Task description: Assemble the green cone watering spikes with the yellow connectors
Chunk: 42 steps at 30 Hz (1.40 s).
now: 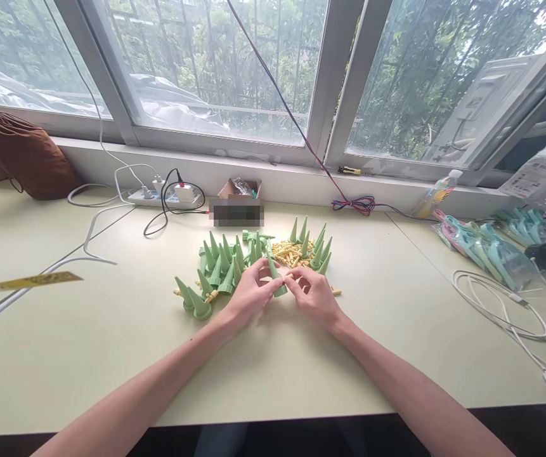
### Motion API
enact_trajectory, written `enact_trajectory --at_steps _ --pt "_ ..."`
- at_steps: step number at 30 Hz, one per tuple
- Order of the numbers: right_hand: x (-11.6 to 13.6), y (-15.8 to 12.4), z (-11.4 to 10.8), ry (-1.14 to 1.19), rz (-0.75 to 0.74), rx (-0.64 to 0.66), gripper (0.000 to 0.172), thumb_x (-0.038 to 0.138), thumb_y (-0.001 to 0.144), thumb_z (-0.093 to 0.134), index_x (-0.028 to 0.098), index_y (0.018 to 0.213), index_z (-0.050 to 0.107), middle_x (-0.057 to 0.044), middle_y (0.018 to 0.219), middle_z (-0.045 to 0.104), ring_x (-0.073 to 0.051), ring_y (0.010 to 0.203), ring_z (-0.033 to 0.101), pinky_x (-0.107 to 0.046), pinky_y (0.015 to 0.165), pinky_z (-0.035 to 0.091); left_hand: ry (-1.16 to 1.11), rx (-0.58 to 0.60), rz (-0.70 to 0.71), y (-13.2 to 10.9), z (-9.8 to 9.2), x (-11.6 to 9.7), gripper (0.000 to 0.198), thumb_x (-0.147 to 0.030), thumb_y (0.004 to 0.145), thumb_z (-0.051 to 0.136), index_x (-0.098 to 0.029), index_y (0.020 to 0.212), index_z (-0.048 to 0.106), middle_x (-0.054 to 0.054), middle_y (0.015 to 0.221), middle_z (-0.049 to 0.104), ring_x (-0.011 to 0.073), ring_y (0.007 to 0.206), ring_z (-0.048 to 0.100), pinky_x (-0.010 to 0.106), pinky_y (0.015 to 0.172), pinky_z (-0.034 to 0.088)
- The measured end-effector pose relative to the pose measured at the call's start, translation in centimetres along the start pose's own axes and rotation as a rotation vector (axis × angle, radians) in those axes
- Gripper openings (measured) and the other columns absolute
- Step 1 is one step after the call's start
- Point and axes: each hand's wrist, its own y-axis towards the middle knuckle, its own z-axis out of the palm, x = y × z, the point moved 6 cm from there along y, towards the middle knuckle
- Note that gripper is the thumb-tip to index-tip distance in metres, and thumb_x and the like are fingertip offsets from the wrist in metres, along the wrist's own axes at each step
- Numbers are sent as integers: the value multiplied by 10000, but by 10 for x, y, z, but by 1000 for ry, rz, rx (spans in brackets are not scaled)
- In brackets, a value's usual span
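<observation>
Between my hands is a green plant-watering spike [279, 291], a hollow cone with a wide collar, its tip pointing up and away. My left hand [252, 289] is closed around its side. At its right side, my right hand [314, 296] pinches a small yellow valve peg [288, 277] against the spike; how deep the peg sits is hidden by the fingers. Behind my hands lies a pile of yellow valve pegs [292, 253]. More green spikes [225, 257] crowd to the left. Two spikes [200, 304] with yellow pegs in them stand nearest on the left.
Several spikes [320, 247] stand right of the pile. Behind are a small cardboard box [239, 189] and a power strip [158, 198] with cables. To the right lie a coiled white cable [505, 311] and bagged pastel plastic items [496, 254]. Yellow tape [25, 282] juts in from the left.
</observation>
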Motion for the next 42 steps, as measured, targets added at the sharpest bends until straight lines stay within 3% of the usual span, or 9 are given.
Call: enact_trajectory --at_steps 6,13,19,25,30,36,39,42 --pt "-6 0 -1 24 55 16 261 396 948 505 180 839 604 -11 729 587 -131 577 526 -249 526 394 -71 49 -13 2 2 4 414 -413 797 712 -174 1088 539 15 823 623 19 418 393 174 373 334" --pt "-11 -1 -2 -14 78 0 309 414 939 508 185 734 544 28 597 473 -120 526 418 -258 511 314 20 78 58 0 5 0 396 -445 826 672 -196 1081 499 13 872 605 34 443 437 172 367 354" --pt "-11 0 -3 -54 94 -17 360 419 929 512 187 653 498 40 553 423 -113 517 370 -260 513 288 215 62 256 -4 7 -5 302 -379 874 612 -206 1091 493 18 928 598 62 548 517 197 492 416" --pt "-9 0 -4 -27 114 -14 402 452 928 509 191 624 491 38 546 413 -113 510 357 -262 501 289 495 17 413 -9 8 -8 129 -283 914 532 -199 1011 542 -27 720 516 81 541 439 220 546 391" --pt "-11 0 -3 9 135 -11 397 463 926 512 188 640 520 29 552 444 -114 504 371 -256 481 296 590 11 512 -12 11 -15 145 -238 930 486 -207 990 615 43 897 604 114 670 534 232 611 449" --pt "-11 -1 -4 45 132 -48 381 468 924 528 186 669 521 33 568 435 -111 510 370 -252 491 302 372 44 411 -9 10 -18 193 -250 887 546 -211 1051 641 68 1085 609 103 708 580 240 649 527" --pt "-11 -1 -8 79 129 -110 375 478 932 520 190 691 509 42 567 410 -107 501 354 -249 478 289 215 17 316 -8 7 -19 284 -278 842 605 -215 1118 574 83 1212 561 90 681 580 228 567 529" --pt "-11 -2 -13 110 120 -172 367 495 942 502 196 730 509 43 576 411 -111 502 367 -247 474 302 113 -61 238 -7 2 -18 234 -349 850 619 -191 1005 542 56 1058 593 63 579 527 196 470 465"
